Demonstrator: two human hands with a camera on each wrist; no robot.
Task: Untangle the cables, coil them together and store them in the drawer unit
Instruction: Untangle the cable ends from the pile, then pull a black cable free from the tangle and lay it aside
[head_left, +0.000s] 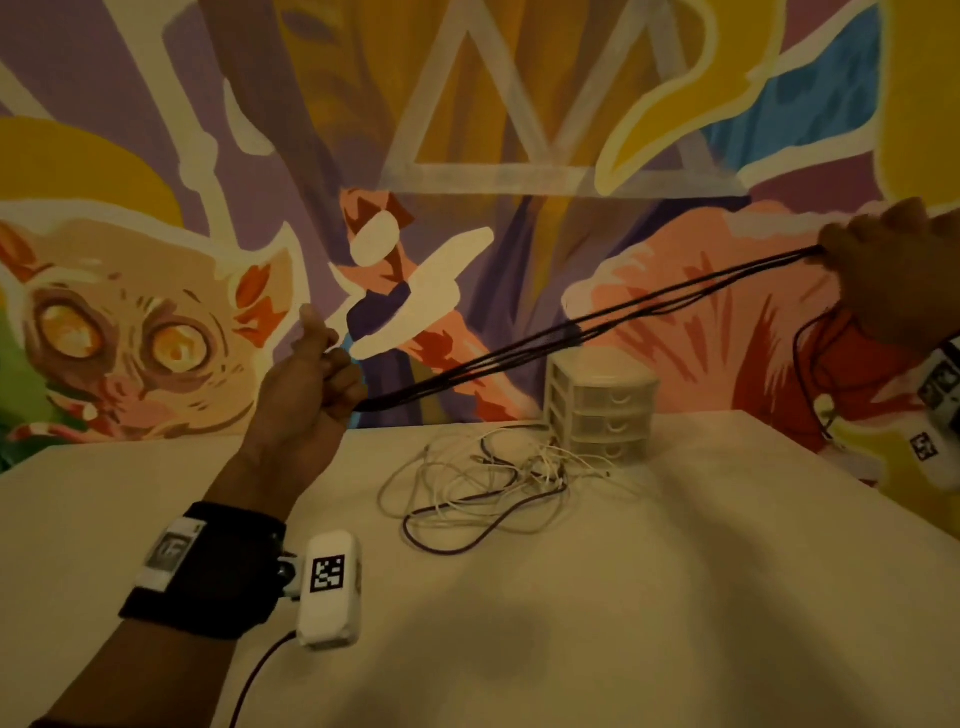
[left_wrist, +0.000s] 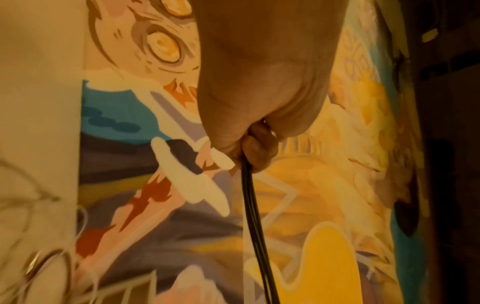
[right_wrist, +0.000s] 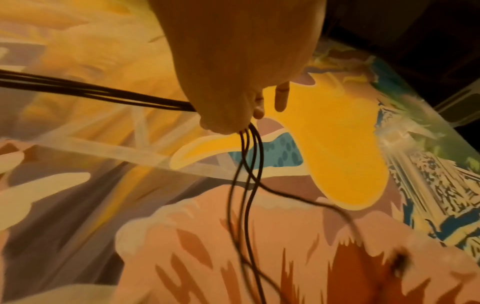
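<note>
1. The left hand (head_left: 306, 384) is gripping one end of a bundle of thin black cables (head_left: 571, 332), fingers curled around it.
2. The right hand (head_left: 888, 270) is gripping the other end, strands hanging loose below it.
3. The bundle is stretching taut above the table (head_left: 675, 597).
4. Tangled white and dark cables (head_left: 478, 483) are lying on the cloth, touching the small plastic drawer unit (head_left: 602, 410).

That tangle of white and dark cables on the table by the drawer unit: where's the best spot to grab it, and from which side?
Probably from above, at the dense knot beside the drawer unit, where most strands cross. The outer loops lie flat and spread on the table, so pinching one there would likely lift a single strand. Both hands are busy: left hand and right hand grip the black cable.
</note>
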